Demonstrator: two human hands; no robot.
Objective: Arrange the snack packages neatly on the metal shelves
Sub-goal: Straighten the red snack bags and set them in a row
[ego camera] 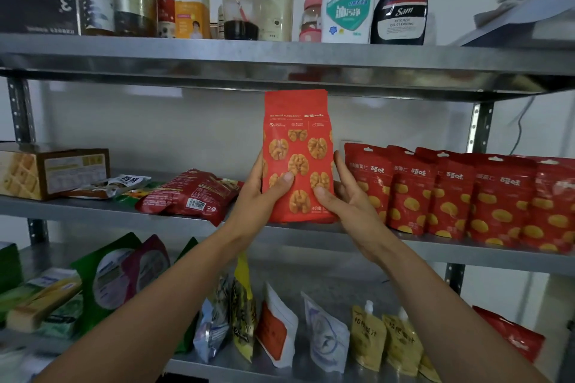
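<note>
A tall orange-red walnut package (297,146) stands upright on the middle metal shelf (109,211). My left hand (264,193) grips its lower left side and my right hand (345,196) grips its lower right side, thumbs on the front. Just to its right, a row of several red chestnut pouches (460,196) stands upright along the shelf. To its left, a red snack bag (186,193) lies flat, barcode side up, beside smaller loose packets (124,183).
A waffle box (46,171) sits at the middle shelf's far left. The top shelf (280,56) holds bottles and cleaners. The bottom shelf holds green bags (109,277), several standing pouches (277,329) and yellow spout pouches (385,339). Shelf uprights (480,127) flank both sides.
</note>
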